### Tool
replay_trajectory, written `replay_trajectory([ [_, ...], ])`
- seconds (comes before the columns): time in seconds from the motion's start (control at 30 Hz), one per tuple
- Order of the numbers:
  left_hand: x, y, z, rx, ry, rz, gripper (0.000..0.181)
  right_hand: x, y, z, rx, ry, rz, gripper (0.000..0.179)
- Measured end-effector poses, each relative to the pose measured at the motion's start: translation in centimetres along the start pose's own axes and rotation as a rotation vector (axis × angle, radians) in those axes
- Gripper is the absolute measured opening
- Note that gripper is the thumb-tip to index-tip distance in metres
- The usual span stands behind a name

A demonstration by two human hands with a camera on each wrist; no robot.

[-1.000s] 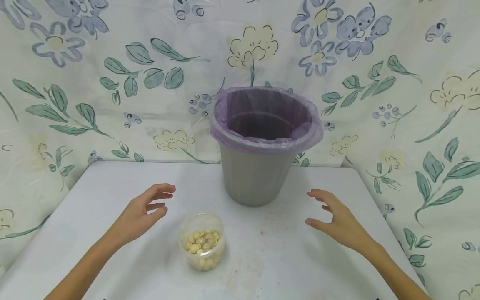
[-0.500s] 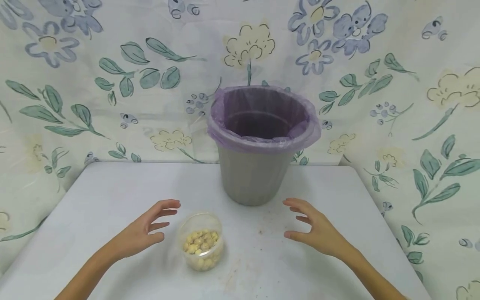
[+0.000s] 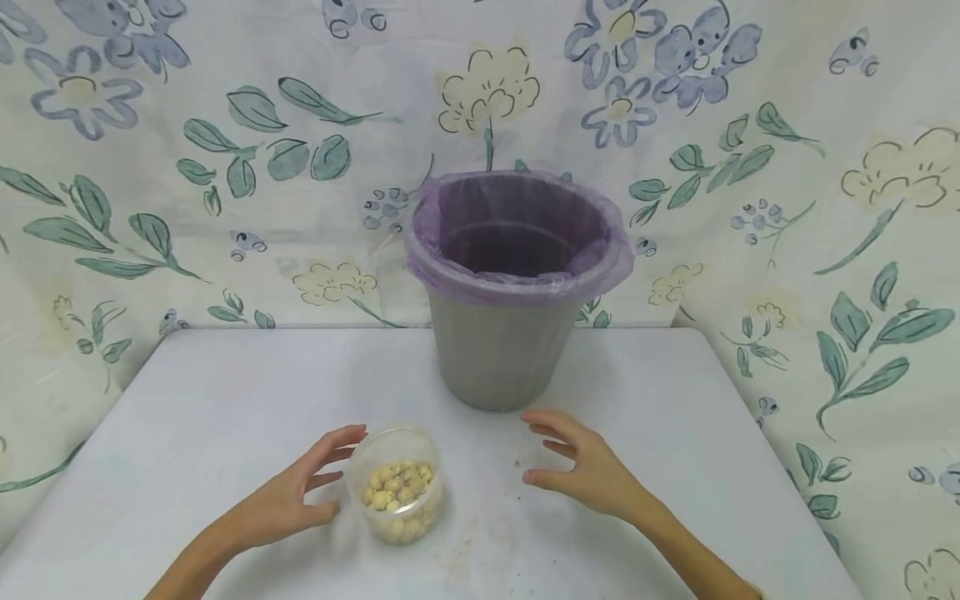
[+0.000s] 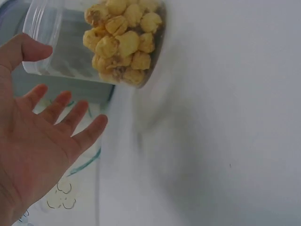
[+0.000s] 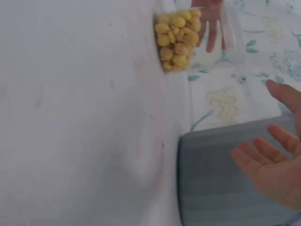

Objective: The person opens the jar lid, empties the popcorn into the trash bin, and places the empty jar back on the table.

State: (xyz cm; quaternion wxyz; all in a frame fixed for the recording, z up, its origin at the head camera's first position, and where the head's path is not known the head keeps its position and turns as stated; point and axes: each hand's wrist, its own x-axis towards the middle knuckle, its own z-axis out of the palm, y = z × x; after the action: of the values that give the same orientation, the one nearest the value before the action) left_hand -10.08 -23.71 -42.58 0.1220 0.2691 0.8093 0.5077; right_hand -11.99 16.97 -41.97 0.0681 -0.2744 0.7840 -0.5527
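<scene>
A clear plastic tub (image 3: pixel 399 487) stands upright on the white table, about half full of yellow popcorn (image 4: pixel 123 41). My left hand (image 3: pixel 292 492) is spread just left of the tub, its fingertips close to the rim and its thumb lower down. In the left wrist view the palm of that hand (image 4: pixel 40 136) faces the tub with nothing in it. To the tub's right, my right hand (image 3: pixel 581 467) hovers over the table with fingers apart and bare, farther from the tub than the left.
Behind the tub stands a grey trash bin (image 3: pixel 498 350) lined with a purple bag (image 3: pixel 517 287). The white table (image 3: pixel 247 375) carries small dark specks and faint smears. A flowered cloth (image 3: pixel 300 217) hangs around the back and sides.
Both hands have come down and inward toward the tub, the right hand travelling farther, leftward. The tub and the bin have stayed in place on the table; the view has shifted slightly.
</scene>
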Motion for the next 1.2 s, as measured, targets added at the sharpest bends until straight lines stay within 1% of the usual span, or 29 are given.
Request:
replay_trajectory([
  [0.17, 0.0, -0.2, 0.6, 0.008, -0.013, -0.050, 0.086, 0.3, 0.7, 1.6, 0.039, -0.018, 0.050, 0.061],
  [0.37, 0.1, -0.5, 1.2, 0.002, 0.000, -0.056, 0.090, 0.8, 1.0, 3.4, 0.086, -0.052, 0.071, 0.065],
  [0.53, 0.3, -0.7, 1.8, -0.017, 0.001, -0.067, 0.092, 1.4, 1.1, 4.7, 0.125, -0.092, 0.112, 0.066],
  [0.7, 0.4, -0.5, 2.4, -0.019, 0.028, -0.097, 0.096, 2.1, 1.3, 6.3, 0.153, -0.119, 0.130, 0.067],
  [0.8, 0.5, -0.4, 2.7, -0.036, 0.040, -0.090, 0.098, 2.5, 1.3, 7.1, 0.165, -0.130, 0.125, 0.068],
  [0.93, 0.6, -0.5, 3.1, -0.050, 0.060, -0.057, 0.098, 3.0, 1.1, 7.9, 0.171, -0.138, 0.131, 0.070],
  [1.07, 0.8, -0.5, 3.5, -0.040, 0.088, -0.062, 0.097, 3.4, 1.0, 8.6, 0.154, -0.143, 0.129, 0.073],
  [1.2, 1.0, -0.5, 3.6, -0.036, 0.094, -0.062, 0.095, 3.6, 0.9, 9.1, 0.152, -0.140, 0.130, 0.076],
])
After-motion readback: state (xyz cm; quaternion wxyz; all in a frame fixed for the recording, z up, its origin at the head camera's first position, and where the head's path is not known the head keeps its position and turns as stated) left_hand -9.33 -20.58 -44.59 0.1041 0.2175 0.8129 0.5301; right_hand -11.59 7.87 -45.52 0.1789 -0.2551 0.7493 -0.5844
